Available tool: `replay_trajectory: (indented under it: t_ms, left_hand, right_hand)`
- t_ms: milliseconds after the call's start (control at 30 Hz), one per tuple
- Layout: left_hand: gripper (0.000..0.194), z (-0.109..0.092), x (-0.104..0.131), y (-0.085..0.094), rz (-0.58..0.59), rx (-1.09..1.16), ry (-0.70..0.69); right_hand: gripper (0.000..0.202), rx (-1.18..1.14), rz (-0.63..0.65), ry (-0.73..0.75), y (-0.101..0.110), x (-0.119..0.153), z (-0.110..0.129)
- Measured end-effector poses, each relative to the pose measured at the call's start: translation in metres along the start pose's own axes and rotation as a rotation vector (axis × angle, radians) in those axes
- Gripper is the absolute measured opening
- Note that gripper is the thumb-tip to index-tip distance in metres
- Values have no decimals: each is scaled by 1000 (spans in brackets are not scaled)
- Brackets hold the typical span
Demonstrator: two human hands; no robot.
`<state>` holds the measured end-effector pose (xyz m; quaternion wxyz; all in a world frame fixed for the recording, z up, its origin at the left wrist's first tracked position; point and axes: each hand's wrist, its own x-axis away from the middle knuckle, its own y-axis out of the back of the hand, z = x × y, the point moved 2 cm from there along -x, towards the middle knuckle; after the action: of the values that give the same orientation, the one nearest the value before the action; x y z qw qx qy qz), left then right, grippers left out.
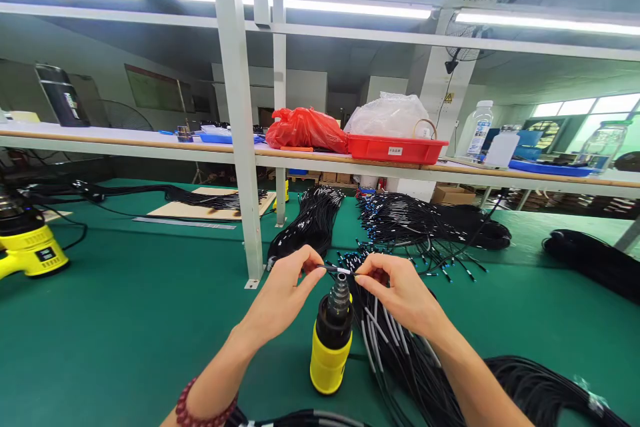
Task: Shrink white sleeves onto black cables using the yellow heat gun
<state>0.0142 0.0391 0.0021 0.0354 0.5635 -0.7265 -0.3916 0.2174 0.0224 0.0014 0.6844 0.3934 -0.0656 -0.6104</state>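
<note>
Stretched between my two hands is a thin black cable [332, 268] with a white sleeve [343, 271] around it. My left hand [293, 284] pinches the cable on one side of the sleeve, and my right hand [393, 287] pinches it on the other. Just below the sleeve points the metal nozzle of a yellow and black heat gun [331, 347], standing upright on the green table; whether nozzle and sleeve touch I cannot tell. A large bundle of black cables with grey sections [395, 347] lies beside the heat gun, partly behind my right forearm.
More black cable bundles [313, 217] lie farther back, some with blue-tipped ends [395, 214]. Another yellow heat gun [33, 250] stands at left. A white post [235, 114] rises before me, and the shelf [310, 159] carries a red tray [395, 149] and bottles.
</note>
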Motion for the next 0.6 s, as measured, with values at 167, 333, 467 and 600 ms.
replay_trajectory:
  t_ms: [167,333,467,600]
  left_hand:
    - [48,0,2,1,41,-93,34]
    - [36,0,2,1,19,-63,15]
    - [16,-2,1,1,-12,-15,-23]
    - [34,-2,2,0,-1,-67,-5]
  right_hand:
    - [32,70,81,-7,1,4,3]
    - [26,38,52,1,-1,3,2]
    - [20,4,25,22,-2,1,2]
    - [26,51,41,17,-2,2,2]
